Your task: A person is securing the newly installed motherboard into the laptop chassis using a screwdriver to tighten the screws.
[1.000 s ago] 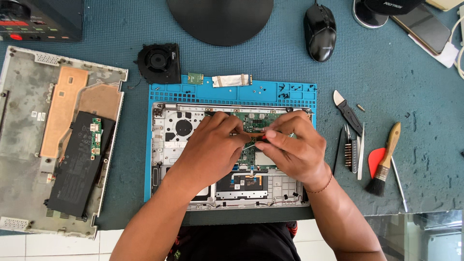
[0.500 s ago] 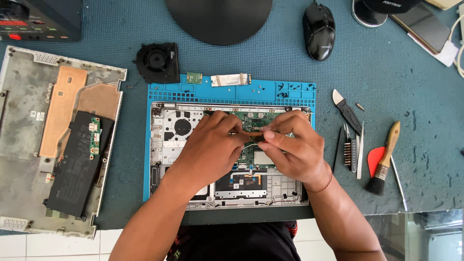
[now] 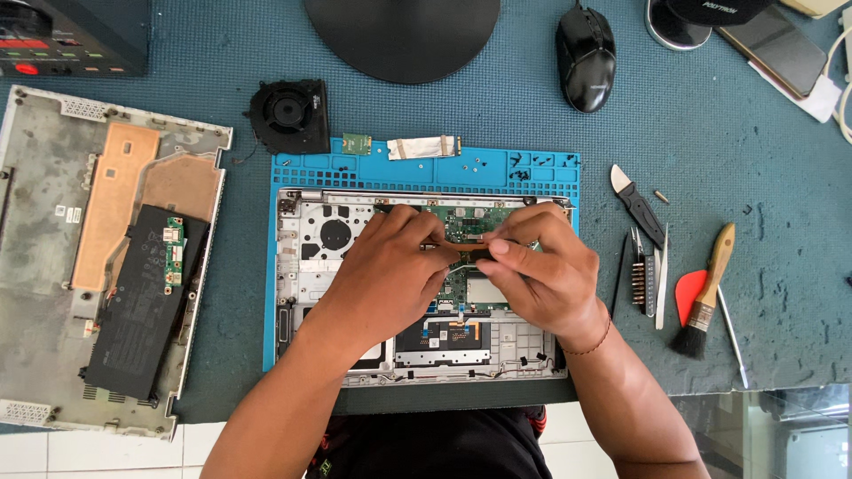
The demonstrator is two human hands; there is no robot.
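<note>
Tools [image 3: 652, 266] crowd rt; fan [image 3: 288, 113] blocks upper-left.

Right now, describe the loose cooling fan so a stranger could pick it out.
Start at the blue mat under the opened laptop. Just off its top left corner lies the fan: a flat black housing with round blades, unlike the slim green card beside it.
</note>
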